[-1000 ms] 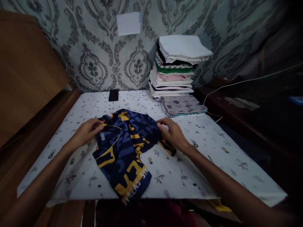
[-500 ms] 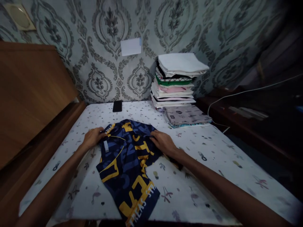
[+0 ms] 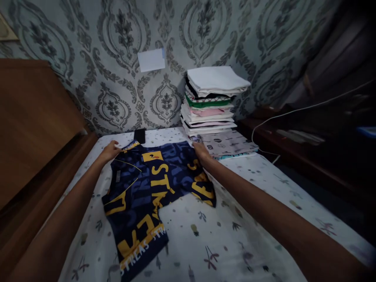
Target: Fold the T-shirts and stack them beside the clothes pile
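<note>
A navy V-neck shirt [image 3: 143,176] with yellow and blue lettering lies spread on the patterned white bedsheet [image 3: 188,235]. One sleeve points toward me, its band printed with white letters. At the shirt's far left corner, my left hand [image 3: 110,151] is closed on the edge by the other sleeve, with one finger slightly raised. My right hand [image 3: 201,152] pinches the far right corner at the bottom of the shirt. Between the hands the cloth is stretched fairly flat, with a yellow patch near the far edge. The lower right part of the shirt hangs in soft folds.
A tall stack of folded clothes [image 3: 210,105] stands at the back right, beside a lower folded grey garment [image 3: 226,143]. A black phone [image 3: 140,136] lies by the wall. A wooden panel [image 3: 35,125] borders the left; a white cable [image 3: 282,116] runs at right.
Both hands have moved away from me and a little left, drawing the shirt wider and flatter. Its crumpled right side has opened out. The camera view has shifted slightly right.
</note>
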The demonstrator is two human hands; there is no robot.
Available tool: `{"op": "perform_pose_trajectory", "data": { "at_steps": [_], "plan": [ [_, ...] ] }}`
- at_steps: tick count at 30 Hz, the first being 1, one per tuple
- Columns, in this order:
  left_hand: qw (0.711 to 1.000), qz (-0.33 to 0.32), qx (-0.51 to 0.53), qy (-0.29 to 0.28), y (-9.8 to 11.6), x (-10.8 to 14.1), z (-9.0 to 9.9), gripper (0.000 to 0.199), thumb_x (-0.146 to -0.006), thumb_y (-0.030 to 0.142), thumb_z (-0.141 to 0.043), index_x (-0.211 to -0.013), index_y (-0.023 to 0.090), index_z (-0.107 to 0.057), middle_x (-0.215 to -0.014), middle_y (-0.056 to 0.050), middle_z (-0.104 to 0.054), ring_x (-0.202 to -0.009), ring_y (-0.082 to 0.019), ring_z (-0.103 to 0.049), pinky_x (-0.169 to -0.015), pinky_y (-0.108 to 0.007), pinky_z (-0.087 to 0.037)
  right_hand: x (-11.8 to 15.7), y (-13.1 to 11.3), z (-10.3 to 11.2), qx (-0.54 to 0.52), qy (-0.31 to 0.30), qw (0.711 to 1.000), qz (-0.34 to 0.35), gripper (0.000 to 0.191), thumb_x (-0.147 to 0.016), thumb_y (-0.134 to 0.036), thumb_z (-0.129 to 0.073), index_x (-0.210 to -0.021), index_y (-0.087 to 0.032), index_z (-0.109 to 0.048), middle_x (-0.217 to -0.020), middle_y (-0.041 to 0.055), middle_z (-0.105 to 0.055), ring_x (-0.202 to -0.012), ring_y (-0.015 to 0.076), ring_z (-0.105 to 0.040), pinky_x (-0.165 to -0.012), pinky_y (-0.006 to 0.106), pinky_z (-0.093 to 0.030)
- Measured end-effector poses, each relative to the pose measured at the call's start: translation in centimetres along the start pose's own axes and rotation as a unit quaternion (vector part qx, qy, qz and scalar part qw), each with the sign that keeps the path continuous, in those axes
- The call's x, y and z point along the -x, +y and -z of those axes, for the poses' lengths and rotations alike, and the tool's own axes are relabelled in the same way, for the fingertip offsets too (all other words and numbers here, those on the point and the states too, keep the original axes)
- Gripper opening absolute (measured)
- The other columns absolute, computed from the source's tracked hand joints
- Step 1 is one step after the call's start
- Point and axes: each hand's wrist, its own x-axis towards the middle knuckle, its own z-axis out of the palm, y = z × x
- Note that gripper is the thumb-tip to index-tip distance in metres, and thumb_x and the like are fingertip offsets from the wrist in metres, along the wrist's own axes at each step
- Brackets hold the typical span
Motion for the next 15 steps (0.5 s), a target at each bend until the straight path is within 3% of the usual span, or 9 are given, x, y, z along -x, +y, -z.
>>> {"op": "perform_pose_trajectory", "data": {
  "at_steps": [3, 6, 7, 9, 11, 13, 15],
  "plan": [
    [0.998, -0.054, -0.039, 0.018, -1.5, 3.3, -1.3, 0.04, -0.075, 0.033, -0.062, -0.111, 0.018, -0.054, -0.109, -0.012, -0.066, -0.102, -0.027, -0.063, -0.089, -0.039, -0.05, 3.1, 1.5, 1.1, 0.049, 0.018, 0.999, -0.011, 0.031, -0.088, -0.045, -0.047, -0.102, -0.02, -0.06, -0.092, 0.0078, -0.068, -0.092, 0.0247, -0.061, -0.089, 0.04, -0.05],
    [0.977, -0.199, -0.079, 0.015, -3.3, 10.0, -1.9, 0.036, -0.086, 0.043, -0.053, -0.111, 0.019, -0.058, -0.115, -0.012, -0.063, -0.108, -0.029, -0.059, -0.098, -0.043, -0.047, 7.8, 2.1, 3.0, 0.123, -0.023, 0.991, 0.042, 0.047, -0.088, -0.049, -0.051, -0.124, -0.018, -0.055, -0.117, 0.0123, -0.065, -0.106, 0.0273, -0.061, -0.094, 0.044, -0.049],
    [0.968, -0.236, -0.083, -0.007, -3.9, 12.7, -1.9, 0.035, -0.088, 0.048, -0.052, -0.108, 0.021, -0.061, -0.112, -0.011, -0.063, -0.108, -0.028, -0.058, -0.098, -0.043, -0.047, 9.5, 2.2, 3.7, 0.147, -0.035, 0.987, 0.063, 0.051, -0.088, -0.05, -0.052, -0.128, -0.019, -0.053, -0.124, 0.0133, -0.063, -0.11, 0.0281, -0.06, -0.094, 0.044, -0.049],
    [0.946, -0.29, -0.082, -0.122, -5.0, 18.0, -1.7, 0.031, -0.089, 0.05, -0.056, -0.105, 0.026, -0.065, -0.115, -0.007, -0.063, -0.111, -0.026, -0.057, -0.097, -0.038, -0.049, 12.8, 2.1, 4.9, 0.188, -0.058, 0.977, 0.082, 0.056, -0.088, -0.051, -0.053, -0.134, -0.02, -0.049, -0.13, 0.0142, -0.06, -0.111, 0.0292, -0.061, -0.092, 0.044, -0.051],
    [0.918, -0.326, -0.078, -0.214, -5.9, 22.4, -1.7, 0.038, -0.084, 0.052, -0.066, -0.116, 0.031, -0.065, -0.123, -0.006, -0.061, -0.116, -0.026, -0.056, -0.098, -0.035, -0.049, 15.6, 1.9, 5.8, 0.214, -0.076, 0.97, 0.089, 0.056, -0.088, -0.045, -0.055, -0.138, -0.021, -0.047, -0.133, 0.0137, -0.06, -0.11, 0.0294, -0.063, -0.09, 0.043, -0.053],
    [0.91, -0.329, -0.092, -0.234, -6.3, 25.3, -2.0, 0.044, -0.083, 0.049, -0.07, -0.124, 0.035, -0.062, -0.127, -0.006, -0.06, -0.118, -0.027, -0.055, -0.098, -0.035, -0.049, 17.4, 1.7, 6.1, 0.219, -0.104, 0.966, 0.094, 0.053, -0.087, -0.036, -0.055, -0.138, -0.025, -0.047, -0.132, 0.011, -0.063, -0.108, 0.0284, -0.065, -0.088, 0.043, -0.054],
    [0.919, -0.309, -0.109, -0.22, -6.1, 26.5, -2.4, 0.028, -0.091, 0.043, -0.06, -0.117, 0.032, -0.065, -0.117, -0.006, -0.064, -0.11, -0.025, -0.058, -0.093, -0.034, -0.05, 18.1, 1.4, 6.2, 0.206, -0.129, 0.966, 0.087, 0.049, -0.087, -0.03, -0.054, -0.135, -0.028, -0.05, -0.125, 0.0081, -0.068, -0.099, 0.0263, -0.067, -0.084, 0.043, -0.055]
  ]
}}
